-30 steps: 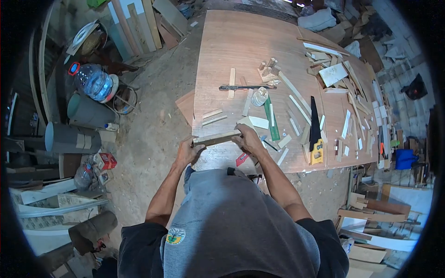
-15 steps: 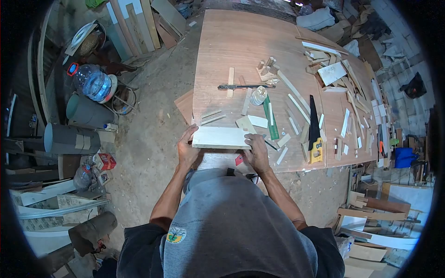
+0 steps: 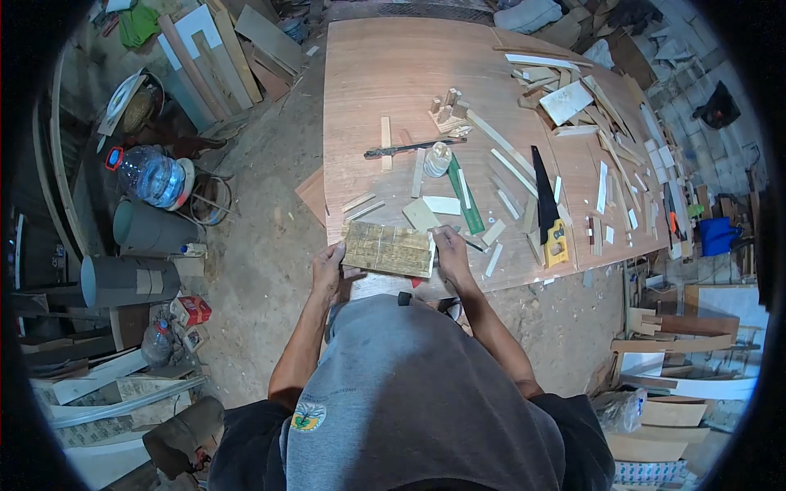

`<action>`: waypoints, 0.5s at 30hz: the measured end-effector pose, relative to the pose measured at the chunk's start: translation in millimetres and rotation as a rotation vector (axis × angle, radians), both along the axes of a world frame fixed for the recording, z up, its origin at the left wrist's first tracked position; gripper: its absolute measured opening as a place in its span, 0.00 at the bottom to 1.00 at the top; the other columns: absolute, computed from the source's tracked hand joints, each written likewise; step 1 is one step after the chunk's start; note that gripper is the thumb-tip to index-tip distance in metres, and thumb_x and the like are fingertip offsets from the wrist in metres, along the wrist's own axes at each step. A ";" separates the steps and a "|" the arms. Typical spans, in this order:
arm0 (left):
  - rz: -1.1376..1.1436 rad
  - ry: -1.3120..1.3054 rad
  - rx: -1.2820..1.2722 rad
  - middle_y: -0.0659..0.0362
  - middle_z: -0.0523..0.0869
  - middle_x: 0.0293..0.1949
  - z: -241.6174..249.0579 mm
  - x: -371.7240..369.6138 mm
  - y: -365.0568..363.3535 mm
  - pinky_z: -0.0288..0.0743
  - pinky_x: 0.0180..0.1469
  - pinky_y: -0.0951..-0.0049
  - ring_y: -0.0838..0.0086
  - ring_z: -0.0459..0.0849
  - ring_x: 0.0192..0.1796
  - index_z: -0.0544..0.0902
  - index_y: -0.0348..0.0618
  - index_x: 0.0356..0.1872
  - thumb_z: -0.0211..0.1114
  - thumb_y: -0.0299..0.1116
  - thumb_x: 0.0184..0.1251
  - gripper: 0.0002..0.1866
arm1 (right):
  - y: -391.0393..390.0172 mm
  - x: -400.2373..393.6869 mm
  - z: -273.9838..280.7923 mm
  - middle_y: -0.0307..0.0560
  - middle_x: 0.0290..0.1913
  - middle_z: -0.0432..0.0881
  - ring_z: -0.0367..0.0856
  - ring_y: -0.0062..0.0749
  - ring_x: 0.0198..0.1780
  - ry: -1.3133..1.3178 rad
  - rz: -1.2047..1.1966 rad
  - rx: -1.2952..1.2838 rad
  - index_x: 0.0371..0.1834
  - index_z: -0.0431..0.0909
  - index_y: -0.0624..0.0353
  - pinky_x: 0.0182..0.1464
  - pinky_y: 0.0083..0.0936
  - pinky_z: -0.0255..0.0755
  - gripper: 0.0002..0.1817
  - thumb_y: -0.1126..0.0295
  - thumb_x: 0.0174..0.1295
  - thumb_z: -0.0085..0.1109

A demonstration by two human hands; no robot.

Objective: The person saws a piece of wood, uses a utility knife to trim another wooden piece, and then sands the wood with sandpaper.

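Note:
A rectangular wooden board (image 3: 386, 250) is held up at the front edge of the table, close to my body. Its brownish, rough face with pale lines shows. My left hand (image 3: 328, 266) grips the board's left end, and my right hand (image 3: 449, 253) grips its right end, where a white edge shows. Just beyond the board lie a pale wood block (image 3: 421, 215), a white block (image 3: 442, 204) and thin wood strips (image 3: 364, 210). A green tool (image 3: 466, 199) lies farther right, beside a roll or cup-like item (image 3: 438, 159).
On the wooden table (image 3: 368, 74) are a handsaw (image 3: 546, 196) with a yellow handle, a dark bar tool (image 3: 409, 148), a small pegged wooden piece (image 3: 449, 112) and a scrap pile (image 3: 566, 102). A water bottle (image 3: 153, 177) and grey cylinders (image 3: 131, 281) stand left.
The board has been turned over, from its white face to its rough brown face. Both hands still hold its ends. The camera view has shifted slightly.

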State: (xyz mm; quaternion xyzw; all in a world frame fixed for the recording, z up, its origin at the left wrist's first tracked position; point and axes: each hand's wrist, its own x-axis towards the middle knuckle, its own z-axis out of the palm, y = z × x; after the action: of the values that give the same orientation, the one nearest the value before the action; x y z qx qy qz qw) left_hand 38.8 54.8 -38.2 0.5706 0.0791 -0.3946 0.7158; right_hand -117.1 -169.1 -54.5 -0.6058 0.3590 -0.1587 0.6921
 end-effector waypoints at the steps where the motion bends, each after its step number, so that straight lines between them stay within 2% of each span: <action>1: 0.001 0.042 -0.014 0.48 0.89 0.40 -2.4 0.5 0.6 0.89 0.32 0.69 0.64 0.91 0.35 0.80 0.31 0.54 0.60 0.36 0.76 0.17 | -0.4 0.3 -2.5 0.38 0.31 0.81 0.77 0.16 0.31 -0.010 0.005 -0.014 0.44 0.79 0.60 0.31 0.18 0.70 0.13 0.61 0.76 0.53; 5: 0.053 0.072 -0.123 0.45 0.87 0.47 5.0 -8.2 0.2 0.90 0.35 0.67 0.59 0.91 0.39 0.72 0.35 0.65 0.61 0.34 0.76 0.22 | -4.7 2.4 -14.3 0.35 0.24 0.77 0.72 0.15 0.21 0.063 -0.011 0.052 0.36 0.78 0.58 0.21 0.18 0.66 0.14 0.60 0.75 0.55; 8: 0.082 0.131 -0.120 0.44 0.85 0.50 6.3 -14.5 -3.6 0.91 0.37 0.67 0.59 0.91 0.40 0.68 0.38 0.70 0.61 0.31 0.75 0.26 | -6.0 3.4 -16.3 0.34 0.21 0.75 0.70 0.16 0.18 0.019 -0.015 0.124 0.35 0.77 0.58 0.19 0.18 0.64 0.14 0.59 0.74 0.56; 9: 0.083 0.132 -0.119 0.44 0.85 0.50 3.1 -15.5 -2.5 0.91 0.37 0.67 0.59 0.91 0.40 0.68 0.38 0.70 0.61 0.31 0.75 0.26 | -6.2 3.5 -17.4 0.34 0.21 0.75 0.70 0.16 0.18 0.020 -0.014 0.126 0.35 0.77 0.58 0.19 0.18 0.64 0.14 0.59 0.74 0.56; 11: 0.059 0.137 -0.076 0.52 0.87 0.48 -6.6 -15.0 -1.1 0.90 0.35 0.73 0.67 0.90 0.40 0.71 0.42 0.69 0.59 0.31 0.76 0.23 | -7.5 5.1 -19.1 0.35 0.20 0.74 0.71 0.18 0.18 0.091 0.032 0.132 0.32 0.76 0.58 0.21 0.18 0.67 0.16 0.58 0.74 0.56; 12: 0.060 0.138 -0.076 0.52 0.87 0.48 -11.1 -14.6 -0.5 0.90 0.35 0.73 0.67 0.90 0.40 0.71 0.42 0.69 0.59 0.31 0.76 0.23 | -7.1 5.4 -15.7 0.35 0.20 0.74 0.71 0.18 0.18 0.091 0.032 0.132 0.32 0.76 0.58 0.21 0.18 0.67 0.16 0.58 0.74 0.56; 14: 0.076 0.154 -0.046 0.51 0.87 0.49 -20.5 -15.0 2.9 0.90 0.36 0.74 0.67 0.90 0.40 0.75 0.39 0.65 0.59 0.32 0.76 0.20 | -3.9 3.4 -9.1 0.36 0.24 0.75 0.73 0.18 0.21 0.082 0.070 0.257 0.39 0.77 0.60 0.24 0.18 0.69 0.13 0.60 0.74 0.56; 15: 0.077 0.155 -0.046 0.51 0.87 0.49 -24.4 -14.2 4.6 0.90 0.36 0.74 0.67 0.90 0.40 0.75 0.39 0.65 0.59 0.32 0.76 0.20 | -2.8 3.9 -8.3 0.36 0.24 0.75 0.73 0.18 0.21 0.083 0.071 0.258 0.39 0.77 0.60 0.24 0.18 0.69 0.13 0.60 0.74 0.56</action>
State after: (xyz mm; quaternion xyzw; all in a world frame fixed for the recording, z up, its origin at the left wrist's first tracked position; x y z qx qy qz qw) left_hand 24.7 59.3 -62.6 0.5184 0.1472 -0.4113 0.7352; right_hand -113.2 -171.9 -62.7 -0.5303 0.3830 -0.0614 0.7539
